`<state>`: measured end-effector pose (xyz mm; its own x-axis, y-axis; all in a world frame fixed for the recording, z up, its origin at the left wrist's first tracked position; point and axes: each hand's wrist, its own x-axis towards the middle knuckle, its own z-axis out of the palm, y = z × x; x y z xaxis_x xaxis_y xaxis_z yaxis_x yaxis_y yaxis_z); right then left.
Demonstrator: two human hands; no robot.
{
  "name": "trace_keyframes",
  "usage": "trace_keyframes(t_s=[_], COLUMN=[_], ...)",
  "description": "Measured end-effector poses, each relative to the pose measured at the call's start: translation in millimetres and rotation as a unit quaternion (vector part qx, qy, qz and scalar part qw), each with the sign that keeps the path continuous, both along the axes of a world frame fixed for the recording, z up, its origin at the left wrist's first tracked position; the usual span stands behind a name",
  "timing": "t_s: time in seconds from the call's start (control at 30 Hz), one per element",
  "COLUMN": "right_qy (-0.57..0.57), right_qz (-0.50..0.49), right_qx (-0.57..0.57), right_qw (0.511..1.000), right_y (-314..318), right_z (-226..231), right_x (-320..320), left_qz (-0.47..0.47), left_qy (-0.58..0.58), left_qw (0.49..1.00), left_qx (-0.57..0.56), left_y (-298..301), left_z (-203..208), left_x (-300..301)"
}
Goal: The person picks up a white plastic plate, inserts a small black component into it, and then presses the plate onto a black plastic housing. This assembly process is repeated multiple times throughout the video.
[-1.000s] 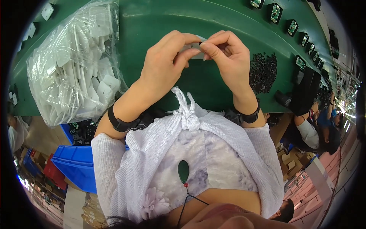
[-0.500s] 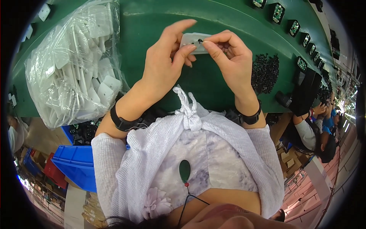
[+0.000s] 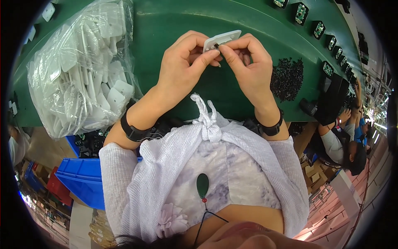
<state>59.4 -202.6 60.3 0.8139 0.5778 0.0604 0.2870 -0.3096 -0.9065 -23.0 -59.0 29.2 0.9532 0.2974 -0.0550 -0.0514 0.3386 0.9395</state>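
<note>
Near the top centre of the frame I see my left hand (image 3: pixel 182 68) and right hand (image 3: pixel 248 68) pinching a small white plate (image 3: pixel 222 39) with fingertips pressed at its dark fitting, which I judge could slip onto the green table (image 3: pixel 166 25).

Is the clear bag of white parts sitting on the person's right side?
No, the clear bag of white parts lies beside the left hand.
</note>
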Motion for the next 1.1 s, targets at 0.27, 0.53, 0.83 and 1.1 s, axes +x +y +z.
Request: trace_keyframes(t_s=[0.27,0.53,0.83,1.1], right_qy=[0.013,-0.069,0.186,0.119], right_qz=[-0.020,0.025,0.088,0.078], right_qx=[0.039,-0.028,-0.020,-0.043], right_qw=[0.999,0.997,0.978,0.989], right_y=[-4.7,-11.4,-12.5,-3.2], right_z=[-6.2,-1.9,1.4,5.6], right_x=[-2.1,13.0,21.9,24.4], left_qz=[0.003,-0.057,-0.087,-0.055], left_qy=[-0.004,0.039,0.071,0.058], left_qw=[1.000,0.998,0.994,0.993], left_qx=[0.016,-0.001,0.012,-0.091], left_y=[2.1,6.1,7.8,14.2], left_z=[2.5,0.6,2.4,6.9], left_x=[1.6,-2.2,-2.6,1.3])
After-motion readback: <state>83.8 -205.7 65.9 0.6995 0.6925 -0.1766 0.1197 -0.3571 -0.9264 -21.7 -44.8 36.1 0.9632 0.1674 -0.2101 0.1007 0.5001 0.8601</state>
